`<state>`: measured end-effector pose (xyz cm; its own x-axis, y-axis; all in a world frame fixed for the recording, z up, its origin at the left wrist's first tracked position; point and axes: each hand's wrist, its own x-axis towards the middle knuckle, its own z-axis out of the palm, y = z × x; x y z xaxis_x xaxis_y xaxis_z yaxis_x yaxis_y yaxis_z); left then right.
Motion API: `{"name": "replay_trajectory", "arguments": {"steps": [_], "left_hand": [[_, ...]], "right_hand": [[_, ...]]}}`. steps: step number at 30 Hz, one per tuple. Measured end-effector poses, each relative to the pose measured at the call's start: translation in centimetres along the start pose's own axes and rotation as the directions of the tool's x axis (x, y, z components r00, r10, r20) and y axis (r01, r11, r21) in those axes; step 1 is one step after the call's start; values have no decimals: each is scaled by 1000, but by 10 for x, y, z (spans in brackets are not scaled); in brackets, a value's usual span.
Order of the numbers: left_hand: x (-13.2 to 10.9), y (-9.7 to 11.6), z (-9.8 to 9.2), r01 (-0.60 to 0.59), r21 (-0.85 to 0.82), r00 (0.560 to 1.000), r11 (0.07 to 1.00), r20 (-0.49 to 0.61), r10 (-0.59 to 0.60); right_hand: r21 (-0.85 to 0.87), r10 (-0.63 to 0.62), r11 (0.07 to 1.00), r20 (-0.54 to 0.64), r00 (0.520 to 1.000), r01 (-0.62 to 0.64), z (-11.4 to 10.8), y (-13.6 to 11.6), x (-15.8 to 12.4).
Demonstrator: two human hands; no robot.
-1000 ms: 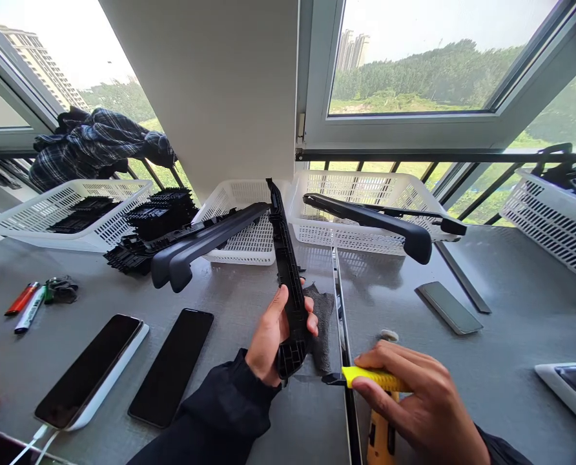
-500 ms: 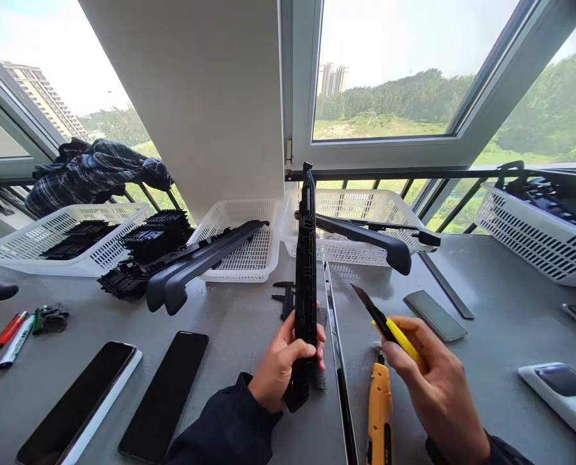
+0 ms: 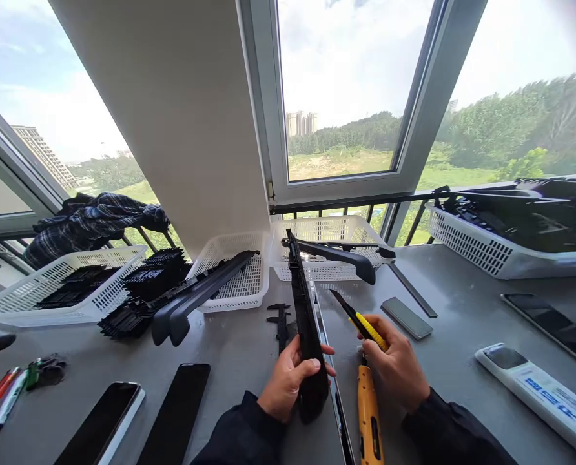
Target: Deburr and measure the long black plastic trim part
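My left hand (image 3: 290,380) is closed round the near end of a long black plastic part (image 3: 303,309), which points away from me over the grey table (image 3: 230,349). My right hand (image 3: 397,369) grips a yellow utility knife (image 3: 363,321) with its dark blade extended toward the part, blade tip a short way to the right of it. An orange utility knife (image 3: 369,413) lies on the table just under my right hand. A thin metal strip (image 3: 329,361) lies along the table between my hands.
White baskets (image 3: 242,278) at the back hold long black parts (image 3: 198,294); stacked black pieces (image 3: 145,284) lie left. Phones (image 3: 174,413), markers (image 3: 7,394), a black caliper (image 3: 281,320), a grey flat piece (image 3: 407,318) and a white device (image 3: 534,387) lie on the table.
The camera tilted up and the view widened. My left hand lowered the black part so it leans away; my right hand brought the knife nearer to it.
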<state>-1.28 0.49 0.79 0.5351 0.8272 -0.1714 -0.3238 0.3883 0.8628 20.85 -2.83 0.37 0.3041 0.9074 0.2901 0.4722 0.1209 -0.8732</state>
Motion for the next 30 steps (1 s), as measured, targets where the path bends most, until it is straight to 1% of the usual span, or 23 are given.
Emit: {"name": "replay_trajectory", "arguments": {"steps": [4,8,10,16,21,24,27,30], "left_hand": [[1,0,0,-23,35,1000,999,13,23],[4,-6,-3,-79,59,997,995,25,78],[5,-8,-6,-85,66,996,994,21,84],[7,-7,-13,-145,78,989,986,29,143],[13,-13,-18,-200,48,980,979,24,199],[18,-18,-23,-221,32,975,975,38,219],[23,-25,-29,-242,0,969,970,50,242],[26,-33,-35,-255,-57,964,965,64,258]], "right_hand": [[27,-18,999,29,999,17,1,3,2],[46,-44,998,69,997,41,5,6,3],[46,-45,998,71,996,42,8,10,4],[46,-5,999,13,1000,4,10,28,10],[39,45,998,-40,998,-44,9,39,12],[49,54,998,-60,997,-51,10,46,16],[72,33,997,-54,998,-30,12,56,20],[91,23,996,-12,1000,-22,13,64,23]]}}
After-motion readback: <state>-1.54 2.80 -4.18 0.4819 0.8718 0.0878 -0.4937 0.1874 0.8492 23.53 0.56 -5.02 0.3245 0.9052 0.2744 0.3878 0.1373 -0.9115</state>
